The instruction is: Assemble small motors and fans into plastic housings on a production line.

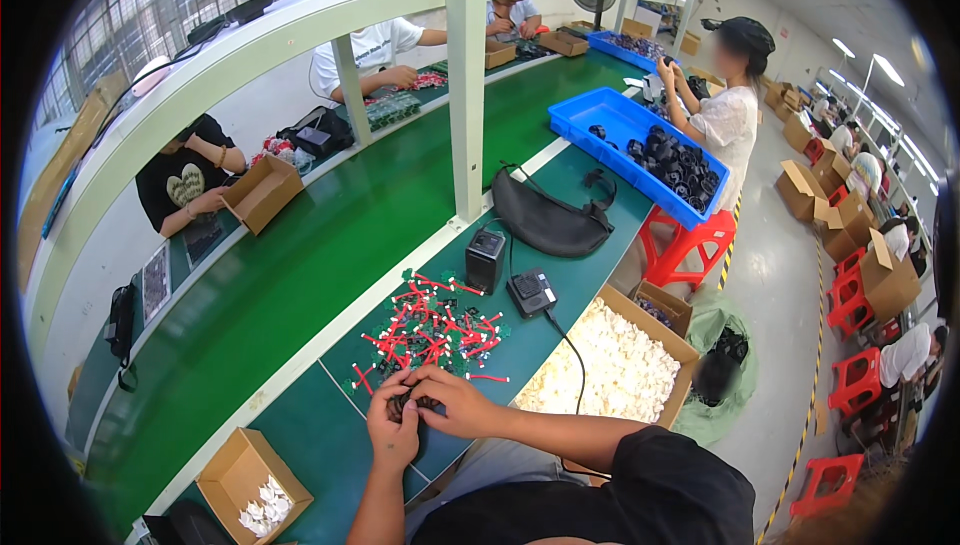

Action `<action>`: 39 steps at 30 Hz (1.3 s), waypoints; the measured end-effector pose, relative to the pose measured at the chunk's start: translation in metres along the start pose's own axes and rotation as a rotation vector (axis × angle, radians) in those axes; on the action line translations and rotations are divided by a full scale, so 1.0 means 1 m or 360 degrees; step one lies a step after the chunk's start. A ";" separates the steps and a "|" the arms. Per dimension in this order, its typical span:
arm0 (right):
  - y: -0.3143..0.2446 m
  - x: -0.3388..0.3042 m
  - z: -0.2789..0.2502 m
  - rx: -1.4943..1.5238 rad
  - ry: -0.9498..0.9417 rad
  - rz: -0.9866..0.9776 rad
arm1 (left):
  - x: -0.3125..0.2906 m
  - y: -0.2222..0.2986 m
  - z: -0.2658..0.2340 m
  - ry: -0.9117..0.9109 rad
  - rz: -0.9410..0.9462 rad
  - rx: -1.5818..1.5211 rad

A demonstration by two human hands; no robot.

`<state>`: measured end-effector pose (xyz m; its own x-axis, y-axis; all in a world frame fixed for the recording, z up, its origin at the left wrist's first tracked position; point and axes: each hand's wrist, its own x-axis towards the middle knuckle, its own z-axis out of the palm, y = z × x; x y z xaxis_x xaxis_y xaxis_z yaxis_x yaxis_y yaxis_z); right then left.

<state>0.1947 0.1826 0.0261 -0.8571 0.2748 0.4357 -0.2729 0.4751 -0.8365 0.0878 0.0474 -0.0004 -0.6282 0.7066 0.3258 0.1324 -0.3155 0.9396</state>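
A small black part (pixel 428 404), mostly hidden by my fingers, is held over the near edge of the green table. My left hand (pixel 390 427) is closed round its left side. From the right, my right hand (pixel 452 401) pinches the same part. Just beyond my hands lies a loose pile of red wires with small green boards (pixel 435 333). Behind that pile stand a black box-shaped device (pixel 485 261) and a lower black device (pixel 531 292) with a cable.
A carton of white pieces (pixel 683 385) stands at my right, and a small carton (pixel 222 475) at lower left. A black pouch (pixel 545 220) and a blue tray (pixel 610 110) of black parts lie farther along. Beyond a white post (pixel 466 95) runs a green conveyor (pixel 330 255); co-workers sit around.
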 end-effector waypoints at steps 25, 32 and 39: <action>0.003 -0.002 0.000 0.0000 -0.0003 -0.0039 | 0.000 0.003 0.000 0.0010 -0.0137 -0.0131; 0.002 -0.002 -0.001 0.0014 0.0007 -0.0017 | 0.001 0.001 -0.002 -0.0042 -0.0037 0.0005; 0.002 -0.001 -0.003 -0.0008 0.0007 -0.0088 | 0.001 0.002 -0.001 -0.0041 -0.0087 -0.0032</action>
<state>0.1962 0.1853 0.0253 -0.8388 0.2514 0.4829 -0.3180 0.4937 -0.8094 0.0870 0.0466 0.0012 -0.6143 0.7390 0.2766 0.0825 -0.2885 0.9539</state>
